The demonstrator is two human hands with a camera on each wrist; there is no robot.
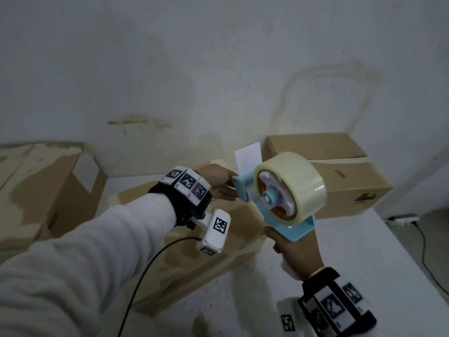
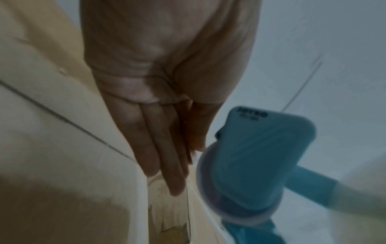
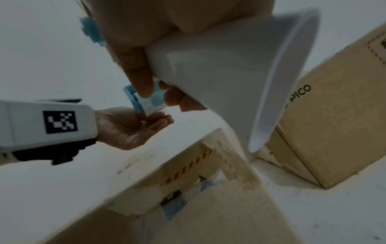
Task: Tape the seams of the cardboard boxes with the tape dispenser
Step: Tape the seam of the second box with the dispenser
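My right hand [image 1: 291, 249] grips the handle of the blue tape dispenser [image 1: 267, 215] and holds it in the air above the middle cardboard box [image 1: 194, 251]. A roll of clear tape [image 1: 298, 176] sits on it. In the right wrist view the white flared handle [image 3: 229, 74] fills the top. My left hand [image 1: 221, 183] reaches to the dispenser's front end, its fingers [image 2: 158, 148] straight beside the blue plate [image 2: 261, 156]. From the right wrist, the left hand [image 3: 129, 130] lies palm up with its fingertips at the blue front part [image 3: 144, 102]. Whether it holds tape I cannot tell.
A closed box marked PICO [image 1: 340, 176] stands at the back right, and a torn open box [image 1: 41, 190] at the left. All rest on a white table [image 1: 364, 263] against a stained wall. A white slip [image 1: 247, 159] shows behind the dispenser. A cable [image 1: 422, 251] runs off the right edge.
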